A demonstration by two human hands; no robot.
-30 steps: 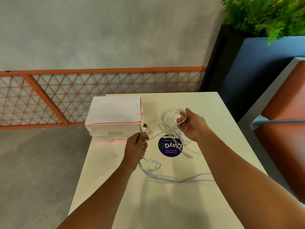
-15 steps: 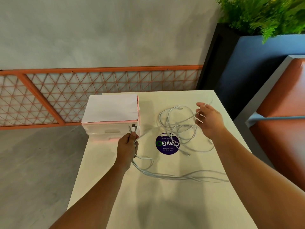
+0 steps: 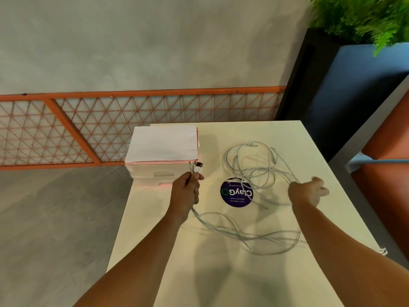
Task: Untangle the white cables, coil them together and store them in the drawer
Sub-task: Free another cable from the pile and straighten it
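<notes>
White cables (image 3: pixel 246 235): thin, several strands in loose tangle on cream table (image 3: pixel 217 275), centre-right of frame. Upper loops overlap round purple sticker (image 3: pixel 235 196); long loop trails toward lower right. Left hand (image 3: pixel 185 192) at frame centre, fingers clamped round cable ends, plugs (image 3: pixel 197 166) sticking up, in front of pink-white drawer box (image 3: pixel 155 172). Right hand (image 3: pixel 308 191) blurred at tangle's right edge; cannot tell whether fingers grip.

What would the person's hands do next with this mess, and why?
Probably the right hand draws one loop out of the tangled white cables, since the left hand grips two plug ends and the loops lie crossed.
</notes>
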